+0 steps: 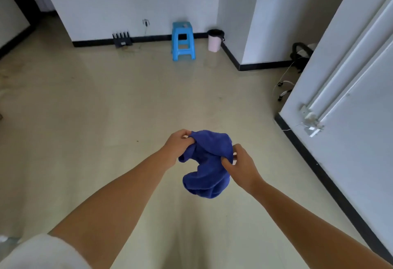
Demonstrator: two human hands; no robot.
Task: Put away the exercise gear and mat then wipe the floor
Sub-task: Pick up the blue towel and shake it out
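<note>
Looking down at a pale, glossy tiled floor (106,109) from head height, both bare forearms reaching forward. Holding a bunched blue cloth (207,164) in mid-air between the hands, above the floor and touching nothing else. Left hand (177,144) gripping the cloth's upper left edge, fingers curled over a fold. Right hand (241,164) pinching the cloth's right side between thumb and fingers, lower part of the cloth hanging slack below both hands. Standing against the far white wall: a light blue plastic stool (183,41), just beside it to the right a pale pink bin (215,40) with a dark liner, further left a small black rack (121,39). Showing a white sleeve (42,251) at the lower left corner.
</note>
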